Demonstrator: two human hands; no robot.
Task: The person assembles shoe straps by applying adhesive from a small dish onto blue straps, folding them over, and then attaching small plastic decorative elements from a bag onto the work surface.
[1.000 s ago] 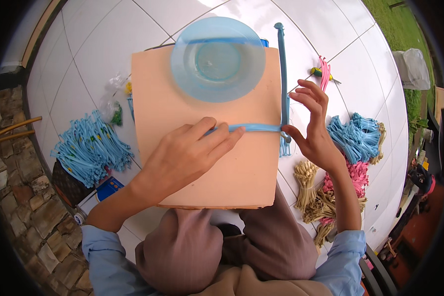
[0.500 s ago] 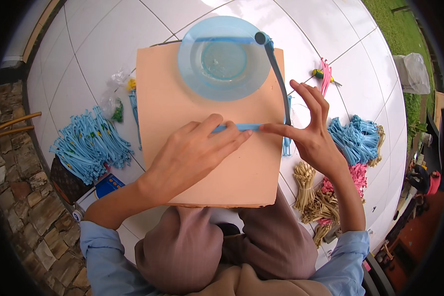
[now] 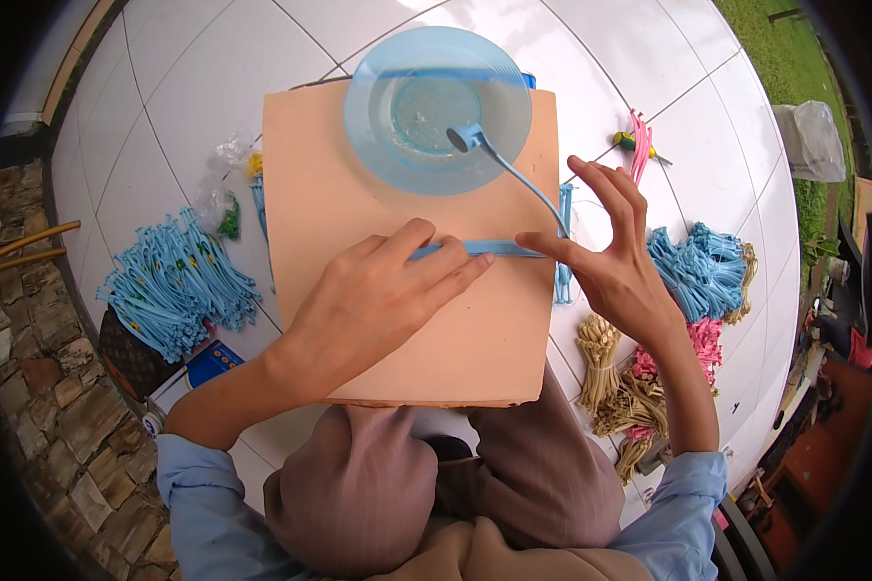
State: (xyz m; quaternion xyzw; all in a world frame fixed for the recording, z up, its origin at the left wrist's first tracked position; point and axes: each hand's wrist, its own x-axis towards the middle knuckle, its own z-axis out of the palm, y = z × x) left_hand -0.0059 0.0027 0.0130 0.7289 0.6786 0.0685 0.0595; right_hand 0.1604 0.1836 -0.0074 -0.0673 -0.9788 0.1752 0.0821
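Note:
A light-blue flat strip (image 3: 502, 248) lies across the peach board (image 3: 436, 339) on my lap. My left hand (image 3: 368, 295) holds it down, its fingers over the strip's left part. My right hand (image 3: 606, 247) is at the right part, the thumb resting over the strip and the other fingers spread upward, holding nothing between them. Past the thumb, the strip's free length bends up and back to the left, ending in a small dark-faced round end (image 3: 463, 138) in front of the bowl. The translucent blue bowl (image 3: 378, 145) sits at the board's far edge.
On the tiled floor, bundled blue strips lie left (image 3: 179, 286) and right (image 3: 702, 276). Beige bundles (image 3: 599, 349) and pink pieces (image 3: 704, 344) lie at the right. A yellow-green handled tool (image 3: 625, 141) with pink strips lies farther back. A clear plastic bag (image 3: 228, 160) is at the left.
The strip's free end has swung left and nearer, from the bowl's right rim to in front of the bowl. My right thumb has shifted slightly right along the strip; my left hand stays put.

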